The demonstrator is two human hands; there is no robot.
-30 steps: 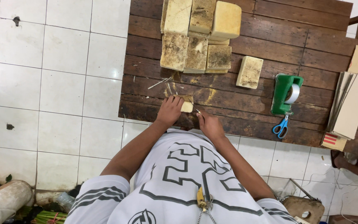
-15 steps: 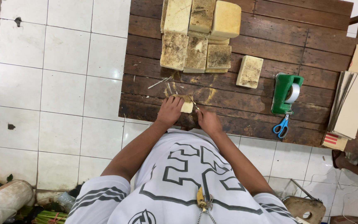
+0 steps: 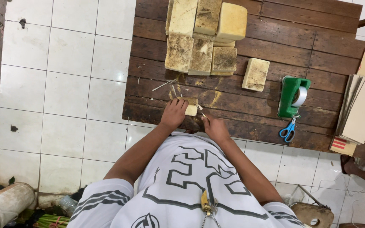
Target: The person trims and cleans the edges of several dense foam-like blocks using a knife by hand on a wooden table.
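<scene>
The left hand [image 3: 173,114] presses a small yellowish block [image 3: 191,106] flat near the front edge of the dark wooden surface [image 3: 250,105]; the right hand [image 3: 214,126] pinches a thin blade-like tool (too small to identify) at its side. Best keep fingertips behind the tip

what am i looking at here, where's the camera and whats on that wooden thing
There is no machine here: a person works with two bare hands, and the single camera sits on their head, looking straight down over their white shirt. The left hand presses on a small pale block at the near edge of a dark wooden table. The right hand holds a thin tool beside that block; it is too small to tell what kind. Further back lie stacked yellowish blocks and one loose block. To the right are a green tape dispenser, blue scissors and a pile of cardboard sheets.
</scene>
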